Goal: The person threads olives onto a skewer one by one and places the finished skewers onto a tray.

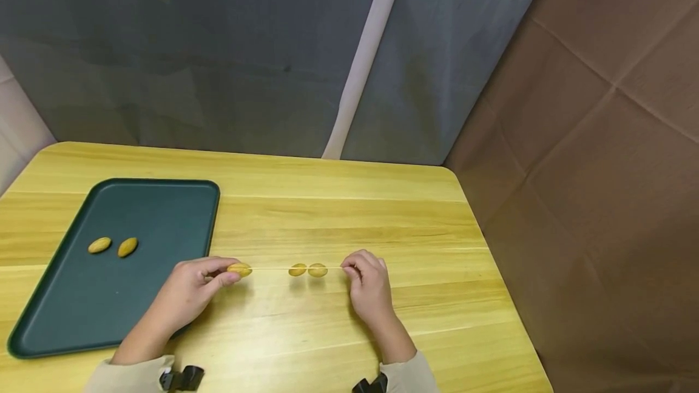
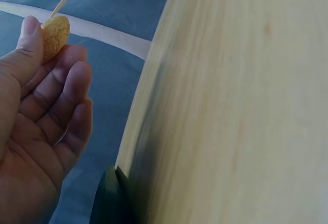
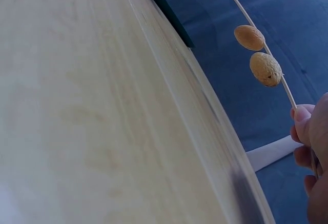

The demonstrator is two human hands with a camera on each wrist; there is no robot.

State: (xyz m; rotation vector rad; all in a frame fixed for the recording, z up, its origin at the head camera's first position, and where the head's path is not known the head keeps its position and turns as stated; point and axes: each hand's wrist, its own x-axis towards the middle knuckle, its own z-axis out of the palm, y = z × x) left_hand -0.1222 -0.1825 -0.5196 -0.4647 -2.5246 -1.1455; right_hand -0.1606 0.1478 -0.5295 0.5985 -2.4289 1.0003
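Note:
A thin wooden skewer (image 1: 270, 268) stretches level above the table between both hands. Two wrinkled yellow-brown oval fruits (image 1: 318, 270) sit side by side along its middle. At the skewer's left end, my left hand (image 1: 182, 293) pinches a third oval fruit (image 2: 55, 37) between thumb and fingers; the skewer's tip meets this fruit. My right hand (image 1: 371, 293) holds the other end of the skewer (image 3: 289, 93) between thumb and forefinger. Two more such fruits, one (image 1: 100, 245) beside the other (image 1: 128, 247), lie on a dark green tray (image 1: 164, 211) to the left.
The tray lies on the left part of a light wooden table (image 1: 338, 217), partly behind my left forearm. Grey cloth (image 1: 218, 65) hangs behind the table's far edge, and brown cloth (image 1: 590, 168) hangs along the right side.

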